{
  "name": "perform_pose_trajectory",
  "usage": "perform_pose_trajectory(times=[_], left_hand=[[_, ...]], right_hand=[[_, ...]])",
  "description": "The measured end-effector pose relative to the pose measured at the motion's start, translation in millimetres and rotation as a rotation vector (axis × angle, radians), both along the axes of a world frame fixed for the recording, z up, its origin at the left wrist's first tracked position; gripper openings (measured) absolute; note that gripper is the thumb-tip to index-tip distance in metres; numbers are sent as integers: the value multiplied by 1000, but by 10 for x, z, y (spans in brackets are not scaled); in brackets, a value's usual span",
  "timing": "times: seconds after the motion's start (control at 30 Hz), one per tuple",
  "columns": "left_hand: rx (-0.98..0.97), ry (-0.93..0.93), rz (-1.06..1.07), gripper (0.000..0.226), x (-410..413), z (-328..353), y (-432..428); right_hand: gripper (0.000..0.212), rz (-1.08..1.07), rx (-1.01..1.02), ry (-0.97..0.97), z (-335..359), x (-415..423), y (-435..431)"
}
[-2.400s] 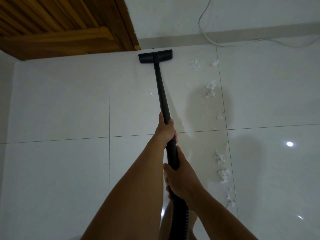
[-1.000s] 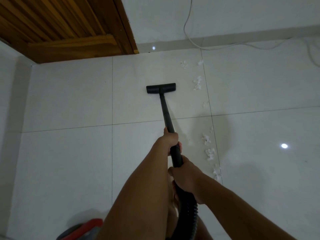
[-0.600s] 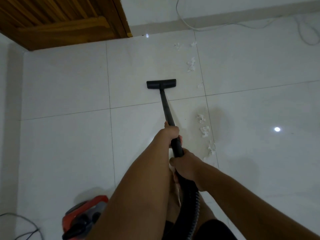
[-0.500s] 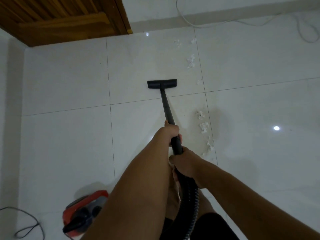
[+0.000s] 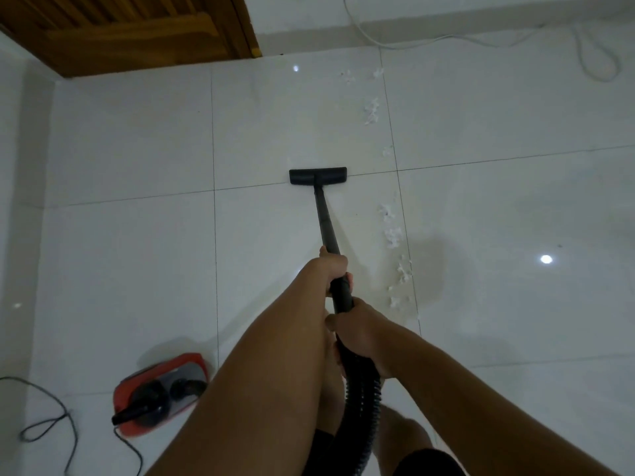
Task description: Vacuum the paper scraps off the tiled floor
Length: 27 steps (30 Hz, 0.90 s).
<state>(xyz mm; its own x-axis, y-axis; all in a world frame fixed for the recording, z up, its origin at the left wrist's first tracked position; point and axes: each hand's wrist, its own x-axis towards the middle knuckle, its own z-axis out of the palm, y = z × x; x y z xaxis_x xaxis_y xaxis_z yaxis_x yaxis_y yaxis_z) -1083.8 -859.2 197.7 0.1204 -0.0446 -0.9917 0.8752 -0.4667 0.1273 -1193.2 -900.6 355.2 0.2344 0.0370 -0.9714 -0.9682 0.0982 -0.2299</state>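
While the left hand (image 5: 332, 269) wraps its fingers round the black wand (image 5: 325, 221) higher up, the right hand (image 5: 359, 333) grips lower down, just where the wand meets the ribbed hose (image 5: 361, 389). Both are firmly clenched on the tube, one close behind the other. The hose drops between the forearms and out of view near the legs.

At the far end of the wand, the floor head (image 5: 318, 175) sits flat on the tiled floor (image 5: 137, 252), straddling a grout line. A couple of seconds ago it was hard up by the wall beside the wooden door (image 5: 137, 32); it has since been drawn back across nearly a whole tile towards the person.

That pull ran down a bare lane. The paper scraps (image 5: 393, 237) lie in a broken line along the next grout seam, to the right of the wand and clear of the head, with more clumps further up towards the wall. They look just as numerous as before, so little of the task appears done. The next stroke likely needs the head shifted right onto that line.

Behind and to the left, the red canister (image 5: 161, 386) with its dark cord (image 5: 51, 424) has come into view. A white cable (image 5: 446, 37) trails along the wall.
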Motion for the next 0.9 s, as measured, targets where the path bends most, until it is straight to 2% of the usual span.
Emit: perform_pose_trajectory(times=[0.17, 0.33, 0.47, 0.57, 0.7, 0.9], left_hand=[[26, -15, -17, 44, -431, -33, 31], [30, 7, 38, 48, -908, -43, 95], [38, 20, 21, 46, -1162, 4, 188], [39, 5, -11, 42, -1285, 75, 276], [53, -2, -67, 41, -1337, 126, 362], [51, -32, -135, 42, -1285, 345, 459]], right_hand=[[35, 26, 12, -4, -78, -397, -3], [46, 59, 24, -22, -69, -855, 36], [49, 101, 48, -29, 32, -1056, 79], [59, 141, 37, -21, 102, -1167, 149], [43, 188, 28, -23, 191, -1190, 150], [48, 164, 67, -3, 345, -1105, 221]])
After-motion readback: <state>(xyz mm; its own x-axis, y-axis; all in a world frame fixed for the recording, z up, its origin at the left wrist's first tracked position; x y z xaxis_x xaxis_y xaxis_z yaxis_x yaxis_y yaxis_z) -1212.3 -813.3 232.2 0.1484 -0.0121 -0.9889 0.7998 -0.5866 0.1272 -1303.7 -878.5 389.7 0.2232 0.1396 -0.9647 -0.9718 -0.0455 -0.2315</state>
